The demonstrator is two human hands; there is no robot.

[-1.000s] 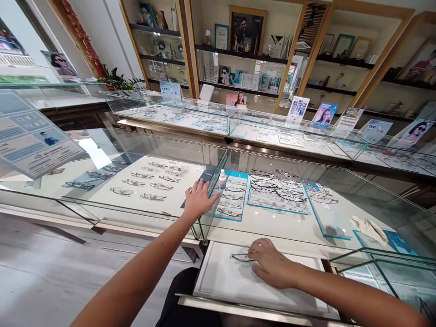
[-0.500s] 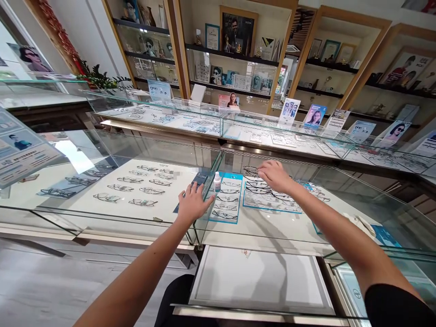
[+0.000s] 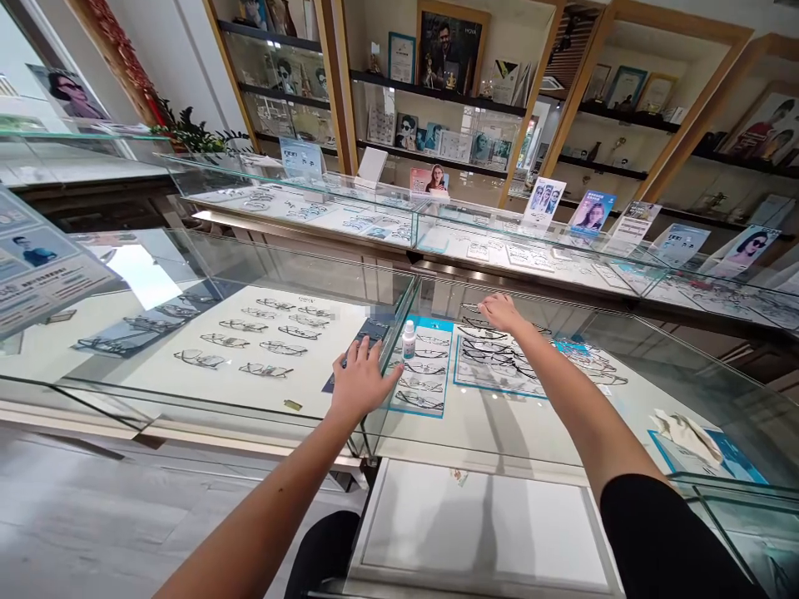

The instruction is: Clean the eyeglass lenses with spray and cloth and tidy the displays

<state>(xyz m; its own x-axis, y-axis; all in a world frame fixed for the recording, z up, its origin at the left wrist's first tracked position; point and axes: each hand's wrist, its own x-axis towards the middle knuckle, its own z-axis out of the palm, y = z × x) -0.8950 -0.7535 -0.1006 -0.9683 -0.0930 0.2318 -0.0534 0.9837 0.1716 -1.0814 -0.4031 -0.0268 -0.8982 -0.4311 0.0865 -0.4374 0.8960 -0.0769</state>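
My left hand point(image 3: 360, 380) lies with fingers spread on the glass top of the display case, beside a small white bottle point(image 3: 409, 341). Farther right, my right hand point(image 3: 501, 314) reaches over the back part of the case, its fingers bent at a dark-framed pair of glasses point(image 3: 473, 308); what its fingertips hold is too small to tell. Below it, several glasses point(image 3: 490, 353) lie on a blue-edged sheet. Another column of glasses point(image 3: 421, 385) is on a blue-edged card under the bottle. More glasses point(image 3: 284, 348) stand in rows to the left of my left hand.
An open white drawer point(image 3: 487, 532) juts out below the case. A beige cloth point(image 3: 687, 437) lies at the right. Behind are a second glass case point(image 3: 349, 220) with upright cards and shelves. A printed sign point(image 3: 47, 266) stands at the left.
The view has shifted slightly. My right hand has moved a little toward the left among the glasses, and its sleeve shows more. My left hand stays spread beside the bottle.
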